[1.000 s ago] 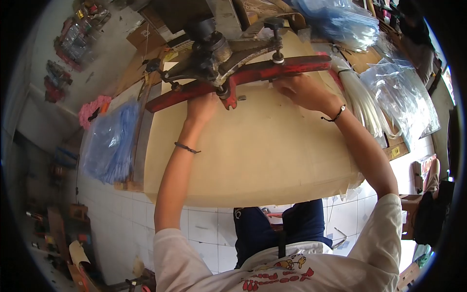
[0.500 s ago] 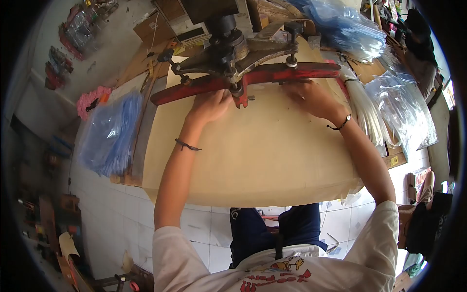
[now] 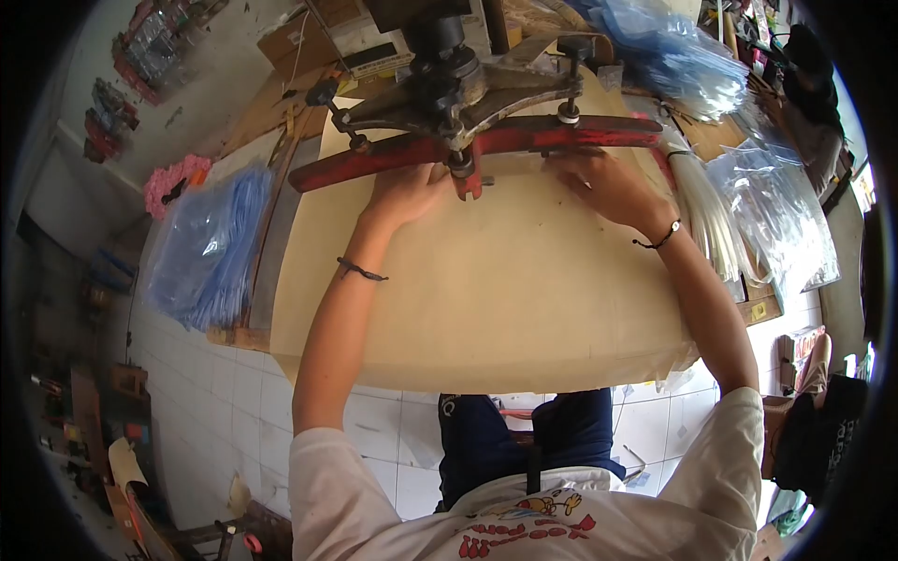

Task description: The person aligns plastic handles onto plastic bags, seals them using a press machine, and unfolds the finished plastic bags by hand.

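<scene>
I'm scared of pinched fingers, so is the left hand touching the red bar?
Cannot tell: in the head view, the red bar overlaps the left hand, hiding any contact or gap.

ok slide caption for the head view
Left hand and right hand at the near edge of a red bar, over a tan work surface, blue plastic sheets alongside.

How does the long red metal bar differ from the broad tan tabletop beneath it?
The long red metal bar is narrow; the broad tan tabletop is far wider front to back. The bar has dark worn patches, while the tabletop is mostly plain. The bar is held above by a dark metal frame; the tabletop spreads below it. Both look curved in this view.
</scene>
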A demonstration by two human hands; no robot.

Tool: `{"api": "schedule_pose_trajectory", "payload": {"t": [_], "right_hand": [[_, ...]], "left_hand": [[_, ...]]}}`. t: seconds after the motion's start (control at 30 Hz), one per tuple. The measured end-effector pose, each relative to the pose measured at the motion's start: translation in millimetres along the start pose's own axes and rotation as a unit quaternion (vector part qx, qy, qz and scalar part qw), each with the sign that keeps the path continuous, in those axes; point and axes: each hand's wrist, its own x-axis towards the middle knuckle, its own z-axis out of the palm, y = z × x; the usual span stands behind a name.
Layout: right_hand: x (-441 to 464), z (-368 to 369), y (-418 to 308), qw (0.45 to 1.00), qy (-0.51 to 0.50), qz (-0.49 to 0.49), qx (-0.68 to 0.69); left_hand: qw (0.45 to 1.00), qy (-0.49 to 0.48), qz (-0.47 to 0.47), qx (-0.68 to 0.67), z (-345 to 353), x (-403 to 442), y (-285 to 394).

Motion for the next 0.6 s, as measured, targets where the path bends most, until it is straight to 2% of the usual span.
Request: {"api": "schedule_pose_trajectory", "payload": {"t": [0.1, 0.2, 0.43, 0.5, 0.6], "right_hand": [[0.1, 2.9, 2.6, 1.0, 0.004, -0.005, -0.001], [-1.9, 4.3, 6.3, 1.0, -0.011, 0.019, -0.009], [-1.0, 2.1, 3.3, 0.999, -0.025, 0.031, 0.018], [-1.1, 1.4, 1.8, 0.999, -0.023, 0.034, 0.015], [-0.3, -0.8, -2.1, 0.999, -0.025, 0.041, 0.009]], "left_hand": [[0.997, -0.05, -0.058, 0.0, -0.6, 1.3, 5.0], [1.0, -0.019, -0.015, 0.012, 0.0, -1.8, 13.0], [0.999, -0.034, -0.025, 0.018, 1.8, -0.9, 15.5], [0.996, -0.066, -0.057, 0.001, -4.0, -2.1, 20.7], [0.998, -0.064, -0.028, -0.01, -4.5, -1.6, 18.1]]}}
